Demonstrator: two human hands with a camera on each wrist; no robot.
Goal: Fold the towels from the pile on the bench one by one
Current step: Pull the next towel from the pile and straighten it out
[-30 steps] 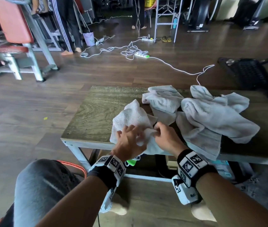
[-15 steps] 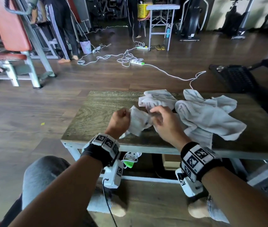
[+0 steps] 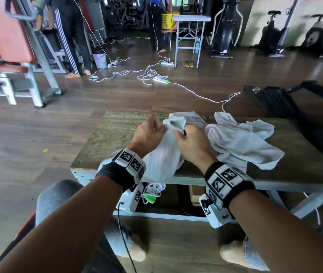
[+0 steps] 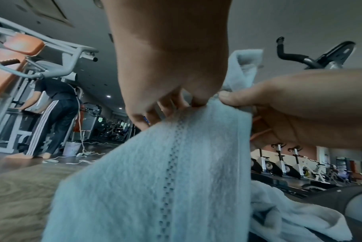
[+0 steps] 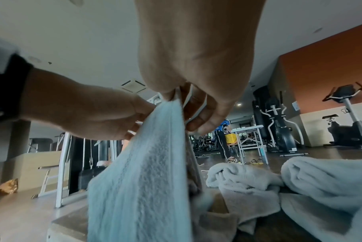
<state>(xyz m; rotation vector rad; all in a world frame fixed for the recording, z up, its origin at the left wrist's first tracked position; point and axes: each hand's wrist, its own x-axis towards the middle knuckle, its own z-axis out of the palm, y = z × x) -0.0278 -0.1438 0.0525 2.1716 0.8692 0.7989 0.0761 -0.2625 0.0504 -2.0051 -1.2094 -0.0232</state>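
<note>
Both hands hold one white towel (image 3: pixel 162 154) up above the front of the wooden bench (image 3: pixel 109 134); it hangs from them down past the bench's front edge. My left hand (image 3: pixel 148 133) pinches its top edge, and my right hand (image 3: pixel 188 138) pinches the same edge right beside it. In the left wrist view the towel (image 4: pixel 155 180) shows a dotted woven stripe, with the right hand's thumb (image 4: pixel 230 96) on the hem. The right wrist view shows the towel (image 5: pixel 147 172) hanging from my fingers (image 5: pixel 201 121). A pile of crumpled white towels (image 3: pixel 241 140) lies on the bench to the right.
White cables and power strips (image 3: pixel 160 80) trail over the wooden floor beyond the bench. A red-padded gym machine (image 3: pixel 18 46) stands far left, a person in striped trousers (image 3: pixel 72 36) beside it. A folding table (image 3: pixel 190 36) and exercise bikes (image 3: pixel 271 34) stand at the back.
The towel lay on the bench under my hands a second ago; both hands have lifted it, so it now hangs from its top edge.
</note>
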